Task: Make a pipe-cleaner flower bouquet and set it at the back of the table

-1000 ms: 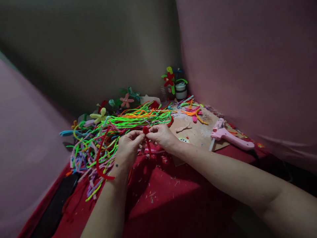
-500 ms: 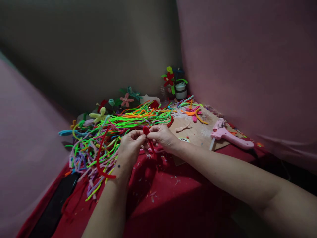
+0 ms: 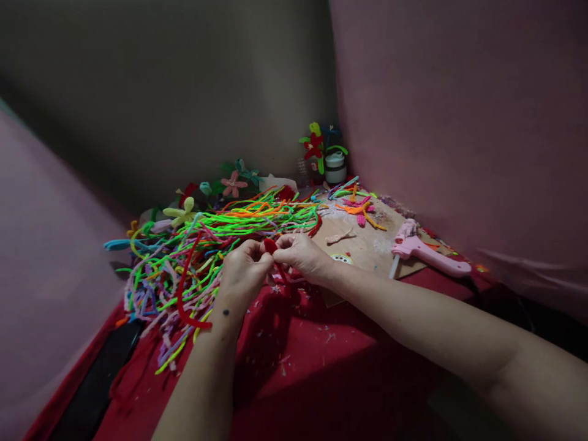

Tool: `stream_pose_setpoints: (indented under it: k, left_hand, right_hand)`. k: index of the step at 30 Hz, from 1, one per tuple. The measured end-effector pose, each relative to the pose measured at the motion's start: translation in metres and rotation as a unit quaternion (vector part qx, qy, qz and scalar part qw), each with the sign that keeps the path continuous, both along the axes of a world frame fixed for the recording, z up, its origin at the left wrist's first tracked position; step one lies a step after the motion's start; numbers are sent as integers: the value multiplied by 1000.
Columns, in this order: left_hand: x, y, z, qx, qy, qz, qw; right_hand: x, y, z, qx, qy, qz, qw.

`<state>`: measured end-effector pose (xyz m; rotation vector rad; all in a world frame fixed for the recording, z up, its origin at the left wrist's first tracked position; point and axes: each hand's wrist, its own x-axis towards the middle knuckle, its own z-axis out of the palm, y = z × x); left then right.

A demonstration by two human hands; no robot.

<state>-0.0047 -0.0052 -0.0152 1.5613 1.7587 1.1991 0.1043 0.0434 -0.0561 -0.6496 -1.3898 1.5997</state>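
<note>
Both hands meet over the front of the red-covered table, pinching one red pipe cleaner (image 3: 271, 246) that is bent into a small flat loop at its top, with a tail hanging below. My left hand (image 3: 245, 269) is closed on its left side, thumb and index finger together. From the other side, my right hand (image 3: 301, 256) grips it with the fingertips. Parts of the piece are hidden behind the fingers. A separate long red pipe cleaner (image 3: 182, 294) curves beside my left wrist, near a large heap of coloured pipe cleaners (image 3: 239, 223).
A pink glue gun (image 3: 427, 254) rests on the right of a brown board (image 3: 367, 245), with orange and pink pipe-cleaner pieces (image 3: 361, 210) farther back. Finished flowers (image 3: 233, 184) and a lidded jar (image 3: 335, 166) stand along the wall. A black flat object (image 3: 98, 373) lies at left.
The red loop has tilted slightly to the left and sits a little lower between my fingers. Both hands stay in nearly the same place, still pinching it.
</note>
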Motion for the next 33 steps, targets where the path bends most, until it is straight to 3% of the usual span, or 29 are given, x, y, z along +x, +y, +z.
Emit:
stream_pose_setpoints:
  k: [8, 15, 19, 22, 25, 29, 33]
  left_hand:
    - [-4, 0, 1, 14, 37, 5, 999]
    - [-14, -1, 2, -7, -161, -51, 986]
    - [-14, 4, -5, -4, -194, -29, 981]
    - [-14, 7, -10, 26, -146, 6, 989]
    - [-13, 7, -13, 105, -11, 23, 994]
    - [-9, 5, -16, 214, 139, 21, 967]
    - [-10, 7, -13, 146, 87, 27, 985]
  right_hand:
    - [-2, 2, -2, 1, -10, -8, 1000]
    - [0, -3, 2, -27, -16, 4, 1000]
    - [1, -4, 1, -31, -9, 26, 999]
    - [0, -3, -2, -12, -6, 40, 999]
    - [-2, -2, -5, -4, -23, 27, 999]
    - [-4, -2, -5, -22, -29, 10, 999]
    - [-5, -1, -6, -35, -20, -26, 999]
